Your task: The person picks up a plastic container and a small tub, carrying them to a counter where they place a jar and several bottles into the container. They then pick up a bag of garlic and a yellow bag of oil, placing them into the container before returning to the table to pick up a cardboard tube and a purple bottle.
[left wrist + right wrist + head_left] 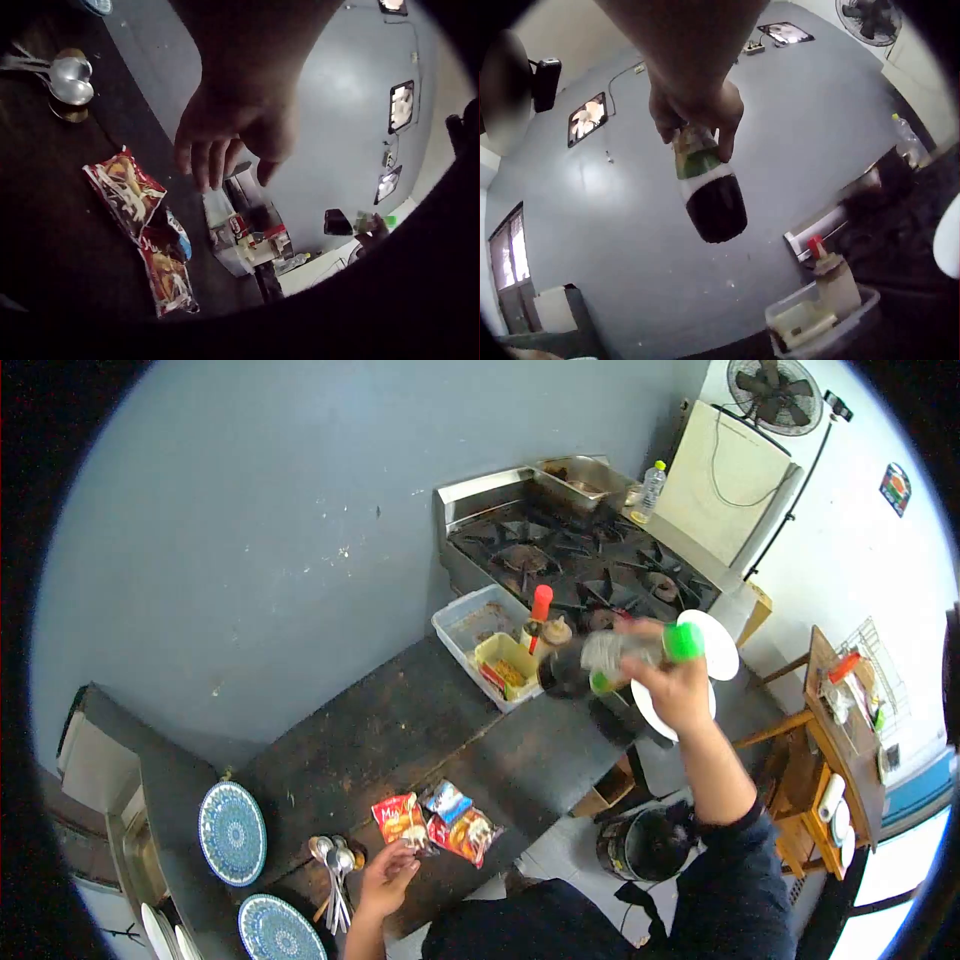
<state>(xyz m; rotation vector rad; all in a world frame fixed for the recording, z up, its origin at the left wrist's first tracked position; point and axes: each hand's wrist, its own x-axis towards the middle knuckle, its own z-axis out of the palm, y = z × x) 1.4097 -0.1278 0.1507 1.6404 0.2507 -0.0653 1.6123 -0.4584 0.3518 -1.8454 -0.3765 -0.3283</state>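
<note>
The right hand [672, 685] grips a bottle [600, 660] with a green cap and dark contents, tilted in the air beside the clear bin. In the right wrist view the fingers of that hand [697, 112] wrap the upper part of the bottle [716, 206], dark liquid at its lower end. The left hand [388, 882], fingers loosely bent, is close to the red packets [400, 820]; whether it touches them cannot be told. The left wrist view shows this hand [236, 142] holding nothing, with the red packets [127, 191] on the counter beyond.
A clear bin [465, 625] holds a red-capped bottle [538, 615] and a yellow container [505, 665]. Spoons [338, 870] and blue patterned plates [232, 833] lie at the left. White plates [712, 645] are behind the right hand, near the stove [520, 550]. A bucket [650, 845] stands below.
</note>
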